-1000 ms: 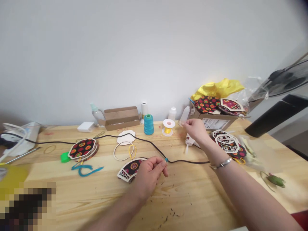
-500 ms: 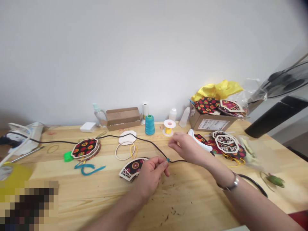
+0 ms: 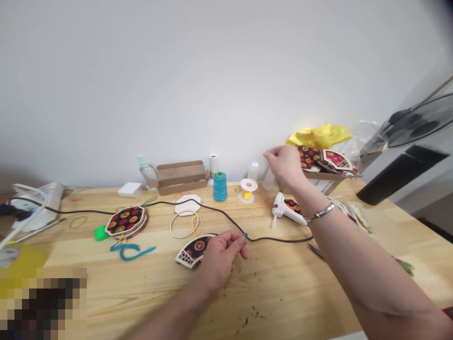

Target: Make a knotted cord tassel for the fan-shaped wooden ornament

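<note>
My left hand (image 3: 219,257) rests on the wooden table (image 3: 283,293) with thumb and forefinger pinched on a small teal bead (image 3: 244,234). It lies beside a fan-shaped patterned ornament (image 3: 191,249), and the bead sits right at a black cable (image 3: 226,217). My right hand (image 3: 283,163) is raised above the table's back edge, in front of a white squeeze bottle (image 3: 269,180). Its fingers are pinched together; what they grip is too thin to make out. A white glue gun (image 3: 287,211) lies below that hand.
A teal thread cone (image 3: 220,186), a yellow thread reel (image 3: 247,189) and an open cardboard box (image 3: 181,175) stand along the wall. A stack of patterned ornaments (image 3: 126,220), teal scissors (image 3: 131,250) and a wooden ring (image 3: 181,225) lie left. A fan (image 3: 412,123) stands right.
My right hand came down close to the left hand, then rose up and back to the right with its fingers still pinched. The left hand kept its pinch on the bead.
</note>
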A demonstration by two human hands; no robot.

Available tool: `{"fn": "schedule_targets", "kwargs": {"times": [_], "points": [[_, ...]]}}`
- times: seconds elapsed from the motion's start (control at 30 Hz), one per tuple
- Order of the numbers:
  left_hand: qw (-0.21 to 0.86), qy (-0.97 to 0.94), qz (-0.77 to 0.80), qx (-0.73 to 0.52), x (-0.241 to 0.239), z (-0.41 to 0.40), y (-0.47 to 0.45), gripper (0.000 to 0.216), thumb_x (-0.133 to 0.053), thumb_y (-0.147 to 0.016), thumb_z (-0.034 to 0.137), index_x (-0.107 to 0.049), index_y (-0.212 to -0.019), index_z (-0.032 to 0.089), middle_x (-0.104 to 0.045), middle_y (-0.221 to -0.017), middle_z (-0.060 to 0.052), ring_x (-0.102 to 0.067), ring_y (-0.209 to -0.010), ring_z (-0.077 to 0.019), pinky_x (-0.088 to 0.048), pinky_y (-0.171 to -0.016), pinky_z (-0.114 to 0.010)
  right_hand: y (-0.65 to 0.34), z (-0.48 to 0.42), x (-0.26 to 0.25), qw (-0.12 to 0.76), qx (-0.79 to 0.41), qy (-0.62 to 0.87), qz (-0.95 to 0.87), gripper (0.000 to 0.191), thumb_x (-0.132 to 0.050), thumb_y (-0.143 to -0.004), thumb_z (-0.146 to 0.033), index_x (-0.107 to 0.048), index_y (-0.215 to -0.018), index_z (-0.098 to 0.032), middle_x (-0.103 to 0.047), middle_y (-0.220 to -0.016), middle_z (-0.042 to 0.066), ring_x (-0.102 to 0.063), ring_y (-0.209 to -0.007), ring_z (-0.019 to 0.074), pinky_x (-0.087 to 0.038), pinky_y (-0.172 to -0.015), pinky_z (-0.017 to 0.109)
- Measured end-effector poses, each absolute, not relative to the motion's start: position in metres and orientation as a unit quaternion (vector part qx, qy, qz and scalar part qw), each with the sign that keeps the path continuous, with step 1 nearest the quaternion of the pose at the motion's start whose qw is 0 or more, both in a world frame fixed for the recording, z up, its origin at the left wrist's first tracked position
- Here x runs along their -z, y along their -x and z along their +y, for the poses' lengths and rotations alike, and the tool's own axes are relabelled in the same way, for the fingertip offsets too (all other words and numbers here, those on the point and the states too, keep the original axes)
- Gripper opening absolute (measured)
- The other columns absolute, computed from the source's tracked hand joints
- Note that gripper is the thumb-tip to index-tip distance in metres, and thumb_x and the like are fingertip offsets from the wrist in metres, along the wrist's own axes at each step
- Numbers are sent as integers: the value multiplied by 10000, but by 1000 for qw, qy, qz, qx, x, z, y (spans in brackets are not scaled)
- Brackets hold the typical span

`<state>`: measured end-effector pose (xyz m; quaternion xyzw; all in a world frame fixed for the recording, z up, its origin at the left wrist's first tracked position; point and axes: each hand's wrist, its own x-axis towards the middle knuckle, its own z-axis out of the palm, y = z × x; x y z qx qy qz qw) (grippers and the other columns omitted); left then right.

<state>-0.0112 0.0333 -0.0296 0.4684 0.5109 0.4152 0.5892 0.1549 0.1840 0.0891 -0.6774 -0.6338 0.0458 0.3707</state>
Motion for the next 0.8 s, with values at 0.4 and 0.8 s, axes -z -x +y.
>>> {"fn": "schedule_targets", "kwargs": {"times": [0.4, 0.8], "points": [[632, -464, 462, -414, 24, 30, 11, 300, -581, -796, 400, -569, -618, 159, -490, -497, 42, -240, -387, -48, -149, -395, -213, -138, 68, -73, 257, -314, 370, -836, 163, -556, -813, -215, -628, -671, -183, -568, -643, -14, -473, -601, 102, -351, -549, 228], [600, -375, 433, -559, 16, 37, 17, 190, -647, -763, 305, -601, -669, 146, -596, -579, 31, -302, -384, -19, -207, -383, -180, -177, 89, 3, 320, -666, 418, -529, 342, -725, -634, -449, -581, -628, -140, -367, -475, -82, -220, -422, 41, -104, -436, 237]]}}
